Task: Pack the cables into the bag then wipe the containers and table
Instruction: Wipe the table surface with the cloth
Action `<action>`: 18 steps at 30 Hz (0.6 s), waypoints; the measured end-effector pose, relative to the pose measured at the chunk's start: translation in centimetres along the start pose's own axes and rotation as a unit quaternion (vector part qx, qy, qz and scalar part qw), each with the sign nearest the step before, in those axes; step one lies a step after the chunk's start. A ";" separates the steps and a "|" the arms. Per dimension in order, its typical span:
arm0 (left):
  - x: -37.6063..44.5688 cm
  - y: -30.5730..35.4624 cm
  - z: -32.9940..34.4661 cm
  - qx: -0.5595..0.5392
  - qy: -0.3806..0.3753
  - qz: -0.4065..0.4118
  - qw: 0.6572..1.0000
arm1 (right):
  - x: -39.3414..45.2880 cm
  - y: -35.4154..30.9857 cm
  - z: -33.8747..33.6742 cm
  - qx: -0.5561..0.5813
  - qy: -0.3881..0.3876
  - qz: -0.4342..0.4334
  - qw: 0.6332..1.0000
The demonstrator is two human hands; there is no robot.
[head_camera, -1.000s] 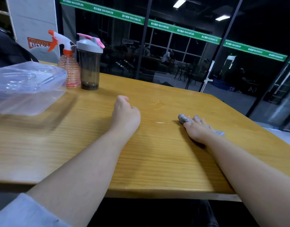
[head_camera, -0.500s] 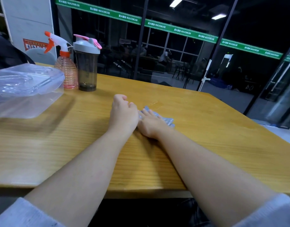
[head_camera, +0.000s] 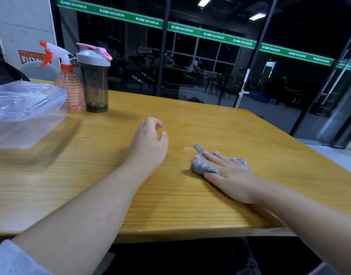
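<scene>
My right hand (head_camera: 228,175) lies flat with straight fingers on a crumpled grey cloth (head_camera: 202,167), pressing it onto the yellow wooden table (head_camera: 91,185). My left hand (head_camera: 148,143) rests on the table to the left of the cloth, fingers loosely curled and holding nothing. A clear plastic container with its lid (head_camera: 23,114) stands at the table's left edge. Small wet streaks (head_camera: 185,129) shine on the wood just beyond my hands.
An orange spray bottle (head_camera: 71,90) and a dark shaker bottle with a grey and pink lid (head_camera: 95,84) stand at the back left. Glass walls rise behind the table. The table's right corner falls away to the floor.
My right hand slid the cloth left until it met my left hand, then back to the right. My left hand has loosened from a fist to a loose curl.
</scene>
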State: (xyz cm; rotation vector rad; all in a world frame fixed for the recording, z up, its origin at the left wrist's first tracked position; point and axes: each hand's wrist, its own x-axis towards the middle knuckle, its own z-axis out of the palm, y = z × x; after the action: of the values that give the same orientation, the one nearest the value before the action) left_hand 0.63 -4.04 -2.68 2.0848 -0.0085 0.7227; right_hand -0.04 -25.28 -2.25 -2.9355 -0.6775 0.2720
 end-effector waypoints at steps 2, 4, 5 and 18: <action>-0.1 0.0 0.1 -0.002 -0.035 -0.026 0.999 | -0.2 1.8 -0.5 0.000 -0.001 0.033 0.999; 0.0 0.0 0.2 -0.004 -0.069 -0.046 0.997 | 0.1 3.1 -0.8 -0.001 -0.001 0.058 0.998; 0.2 0.0 0.1 -0.003 -0.083 -0.053 0.995 | 0.4 3.5 -1.0 0.001 -0.001 0.069 0.998; 6.8 -3.5 -1.5 0.309 -0.221 0.109 0.919 | 11.6 1.0 -0.3 0.035 0.089 0.253 0.963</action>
State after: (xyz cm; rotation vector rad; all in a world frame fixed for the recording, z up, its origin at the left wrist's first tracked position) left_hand 6.51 0.94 -1.30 2.8578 -0.3045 0.3869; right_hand 10.73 -21.07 -3.88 -2.9648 0.1121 0.0685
